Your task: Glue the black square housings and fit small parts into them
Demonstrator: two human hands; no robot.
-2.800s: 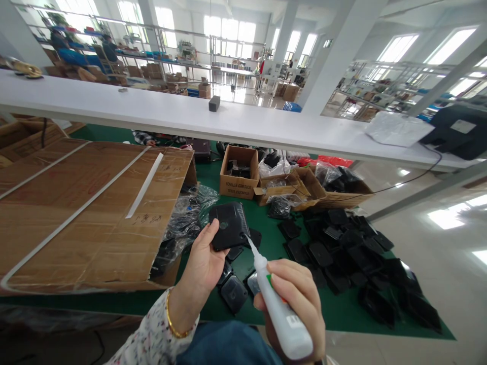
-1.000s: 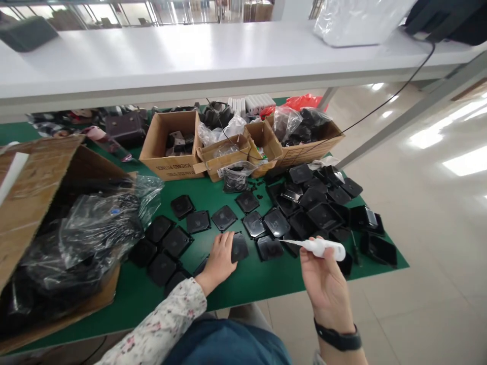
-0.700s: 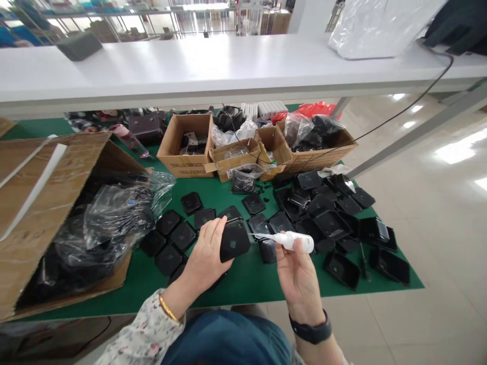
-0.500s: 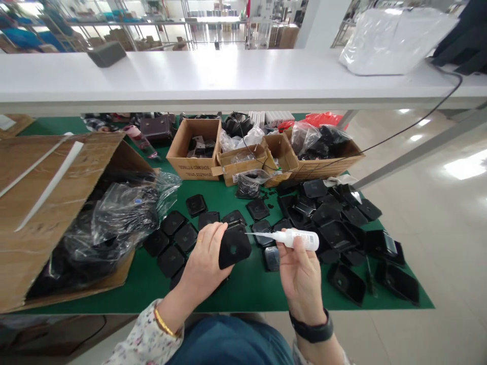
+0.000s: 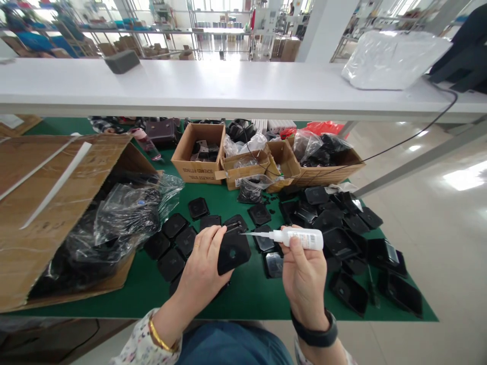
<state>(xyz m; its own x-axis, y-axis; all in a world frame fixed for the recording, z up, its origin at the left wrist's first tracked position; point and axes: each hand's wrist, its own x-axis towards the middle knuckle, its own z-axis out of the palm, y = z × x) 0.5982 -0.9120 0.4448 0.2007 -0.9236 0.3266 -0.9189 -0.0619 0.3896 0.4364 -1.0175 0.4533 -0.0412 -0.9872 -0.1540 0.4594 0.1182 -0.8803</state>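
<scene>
My left hand is closed around the left side of a black plastic cover, held tilted above the green table. In my right hand lies a white glue bottle with a long thin nozzle, held on its side and pointing left. The nozzle's tip is at the cover's upper right edge; I cannot tell whether it touches. Several square black cases lie left of the cover. Two more with shiny faces, one of them this case, lie between my hands.
A large cardboard box with bagged black parts stands at left. Open cartons line the back, under a white shelf. Loose black housings are heaped at right, beside a screwdriver-like tool. A cable hangs across the right.
The nozzle tip has moved left along the cover's upper edge. The view has tilted up slightly, so the scene sits lower. Both hands keep their hold.
</scene>
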